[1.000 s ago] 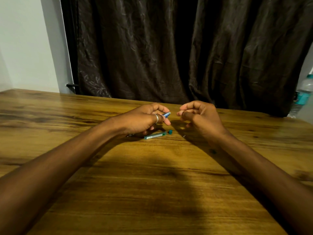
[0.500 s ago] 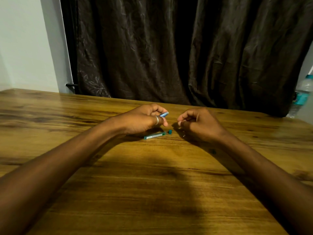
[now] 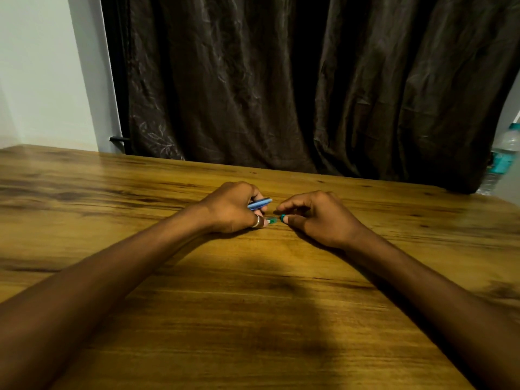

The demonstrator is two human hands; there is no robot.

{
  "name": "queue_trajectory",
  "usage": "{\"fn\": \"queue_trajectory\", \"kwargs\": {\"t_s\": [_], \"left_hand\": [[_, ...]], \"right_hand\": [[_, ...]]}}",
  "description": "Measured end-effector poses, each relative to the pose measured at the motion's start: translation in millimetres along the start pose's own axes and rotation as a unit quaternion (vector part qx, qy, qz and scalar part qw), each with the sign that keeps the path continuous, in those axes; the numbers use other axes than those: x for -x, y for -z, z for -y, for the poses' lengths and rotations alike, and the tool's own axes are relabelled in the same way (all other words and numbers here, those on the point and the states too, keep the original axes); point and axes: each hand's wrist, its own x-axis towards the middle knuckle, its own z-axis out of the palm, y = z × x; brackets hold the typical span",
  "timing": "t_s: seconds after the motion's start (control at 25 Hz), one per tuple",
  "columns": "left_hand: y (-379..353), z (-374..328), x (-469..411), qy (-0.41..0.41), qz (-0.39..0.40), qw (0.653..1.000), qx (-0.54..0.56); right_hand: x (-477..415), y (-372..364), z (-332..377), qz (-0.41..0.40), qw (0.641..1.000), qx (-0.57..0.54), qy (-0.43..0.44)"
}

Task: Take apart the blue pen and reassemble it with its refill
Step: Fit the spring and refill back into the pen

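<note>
My left hand [image 3: 233, 209] rests on the wooden table [image 3: 253, 305] and grips the blue pen barrel [image 3: 260, 204], whose free end points right. Under its ringed finger lies a teal-green pen part [image 3: 271, 220], mostly hidden by the fingers. My right hand [image 3: 320, 218] is down on the table just to the right. Its thumb and forefinger pinch a small teal end piece [image 3: 282, 218] that sits on the wood. The two hands are almost touching. I cannot make out a refill.
A dark curtain [image 3: 281, 94] hangs behind the table's far edge. A clear water bottle [image 3: 502, 159] with a teal label stands at the far right. A pale wall [image 3: 42, 74] fills the left.
My right hand dropped from above the table and moved left onto the small teal piece. My left hand lowered over the teal-green part, still holding the blue barrel.
</note>
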Motion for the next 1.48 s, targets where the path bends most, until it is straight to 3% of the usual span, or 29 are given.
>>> {"fn": "queue_trajectory", "kwargs": {"t_s": [0.16,0.24,0.28,0.36,0.44,0.52,1.04,1.48], "left_hand": [[-0.8,0.5,-0.7,0.006,0.002,1.0,0.02],[0.3,0.4,-0.6,0.014,-0.009,0.998,0.066],[1.4,-0.1,-1.0,0.019,-0.02,0.995,0.097],[2.9,-2.6,-1.1,0.031,-0.034,0.983,0.178],[2.4,-6.6,-0.1,0.037,-0.034,0.964,0.261],[1.6,-9.6,1.3,0.04,-0.038,0.954,0.296],[5.2,-9.5,-0.2,0.036,-0.048,0.952,0.301],[9.3,-11.2,3.0,0.026,-0.036,0.96,0.277]], "right_hand": [[-0.2,-1.6,1.2,-0.009,1.0,0.001,-0.012],[-1.6,-2.7,3.0,-0.033,0.992,-0.092,-0.077],[-2.3,-2.2,6.6,-0.048,0.969,-0.202,-0.13],[-3.2,1.2,15.4,-0.069,0.884,-0.405,-0.225],[-4.1,6.5,18.9,-0.07,0.842,-0.468,-0.26],[-3.8,10.4,21.1,-0.067,0.828,-0.495,-0.255],[-1.6,12.2,24.8,-0.081,0.878,-0.425,-0.203],[0.4,15.3,27.8,-0.074,0.883,-0.423,-0.19]]}}
